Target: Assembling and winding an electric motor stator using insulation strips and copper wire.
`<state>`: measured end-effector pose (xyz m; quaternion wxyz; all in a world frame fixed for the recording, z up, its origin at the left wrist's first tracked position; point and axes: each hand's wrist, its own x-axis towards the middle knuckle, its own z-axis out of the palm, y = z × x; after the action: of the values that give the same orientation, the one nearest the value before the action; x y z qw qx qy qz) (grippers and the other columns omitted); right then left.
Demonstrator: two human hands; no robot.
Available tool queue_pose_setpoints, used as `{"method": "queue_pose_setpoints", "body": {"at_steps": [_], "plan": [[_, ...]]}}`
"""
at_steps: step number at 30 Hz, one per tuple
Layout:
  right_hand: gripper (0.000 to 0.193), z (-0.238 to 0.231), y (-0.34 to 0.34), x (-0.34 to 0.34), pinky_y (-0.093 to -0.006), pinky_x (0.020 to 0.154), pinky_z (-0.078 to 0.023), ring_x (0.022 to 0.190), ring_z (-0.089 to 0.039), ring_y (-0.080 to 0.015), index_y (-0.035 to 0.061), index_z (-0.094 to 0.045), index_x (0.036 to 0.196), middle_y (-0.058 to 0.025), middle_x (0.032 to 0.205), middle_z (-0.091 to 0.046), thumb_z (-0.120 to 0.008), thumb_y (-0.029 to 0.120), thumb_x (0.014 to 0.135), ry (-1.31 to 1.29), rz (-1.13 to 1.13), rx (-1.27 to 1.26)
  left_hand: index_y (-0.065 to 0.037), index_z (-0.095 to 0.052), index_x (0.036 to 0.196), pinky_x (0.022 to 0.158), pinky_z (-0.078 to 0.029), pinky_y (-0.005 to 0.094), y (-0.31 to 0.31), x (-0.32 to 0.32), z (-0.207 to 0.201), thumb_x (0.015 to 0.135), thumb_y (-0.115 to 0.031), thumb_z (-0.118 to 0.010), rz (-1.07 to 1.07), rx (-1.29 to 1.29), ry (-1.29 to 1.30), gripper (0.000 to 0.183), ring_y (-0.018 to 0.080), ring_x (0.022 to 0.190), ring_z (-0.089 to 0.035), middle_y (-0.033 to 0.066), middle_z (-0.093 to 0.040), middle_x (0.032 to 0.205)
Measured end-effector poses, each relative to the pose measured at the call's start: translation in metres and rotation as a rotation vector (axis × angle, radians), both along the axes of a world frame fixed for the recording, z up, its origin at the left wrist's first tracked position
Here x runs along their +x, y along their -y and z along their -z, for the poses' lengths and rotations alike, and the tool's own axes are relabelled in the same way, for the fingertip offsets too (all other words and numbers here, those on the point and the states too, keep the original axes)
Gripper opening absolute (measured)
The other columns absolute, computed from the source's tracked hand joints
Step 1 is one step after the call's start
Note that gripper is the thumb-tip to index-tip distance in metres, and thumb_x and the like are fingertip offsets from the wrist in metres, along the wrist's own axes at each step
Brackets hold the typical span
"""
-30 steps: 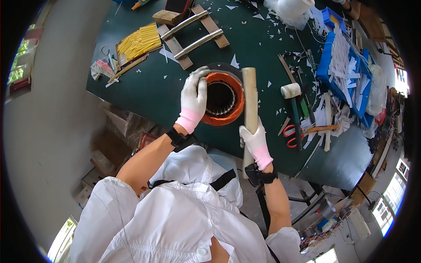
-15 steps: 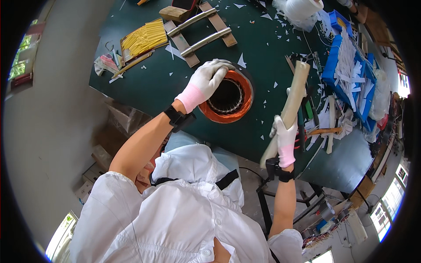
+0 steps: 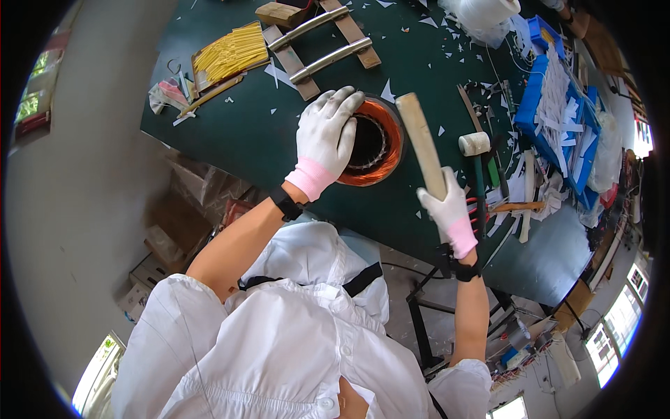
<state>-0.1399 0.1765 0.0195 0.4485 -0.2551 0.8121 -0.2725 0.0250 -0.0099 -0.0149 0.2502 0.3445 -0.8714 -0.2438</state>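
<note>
A motor stator with orange-red copper windings (image 3: 388,155) sits on the green table in front of me, its dark bore facing up. Across the left side of its winding ring lies my left hand (image 3: 324,136) in a white glove, fingers stretched out and thumb apart by the bore's edge. My right hand (image 3: 447,208), gloved too, is closed round a pale wooden bat (image 3: 423,143). The bat stands tilted above the table right of the stator, not touching it. Beside it lies a white-headed mallet (image 3: 474,144) with a dark green handle.
A wooden frame with two metal bars (image 3: 331,61) lies beyond the stator, beside a tray of yellow strips (image 3: 230,56). At right are blue bins (image 3: 536,91) of white strips, loose hand tools and a white spool (image 3: 481,17). Paper scraps dot the table (image 3: 391,230).
My right hand has swung the bat's upper end leftward toward the stator, uncovering the mallet head. My left hand has shifted slightly left and turned, with its fingers more stretched out.
</note>
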Motion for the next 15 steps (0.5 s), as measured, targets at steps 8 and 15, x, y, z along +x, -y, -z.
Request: {"method": "queue_pose_setpoints", "body": {"at_steps": [8, 15], "plan": [[0.033, 0.021, -0.01, 0.015, -0.0293, 0.046, -0.048, 0.05, -0.06, -0.0175, 0.0017, -0.048, 0.101, -0.0099, 0.062, -0.057, -0.065, 0.018, 0.077, -0.061, 0.009, -0.071, -0.003, -0.051, 0.12, 0.1, -0.035, 0.0406, 0.028, -0.013, -0.008, 0.085, -0.01, -0.045, 0.306, -0.023, 0.065, 0.037, 0.033, 0.116, -0.046, 0.0141, -0.053, 0.122], [0.033, 0.009, -0.006, 0.043, -0.0305, 0.044, -0.045, 0.047, -0.057, -0.0166, 0.0013, -0.048, 0.1, -0.0103, 0.063, -0.056, -0.065, 0.018, 0.077, 0.163, 0.196, 0.025, -0.003, -0.05, 0.123, 0.101, -0.033, 0.0426, 0.001, -0.005, -0.01, 0.081, -0.007, -0.046, 0.169, 0.0, -0.005, 0.043, 0.0358, 0.117, -0.046, 0.0175, -0.047, 0.13]]}}
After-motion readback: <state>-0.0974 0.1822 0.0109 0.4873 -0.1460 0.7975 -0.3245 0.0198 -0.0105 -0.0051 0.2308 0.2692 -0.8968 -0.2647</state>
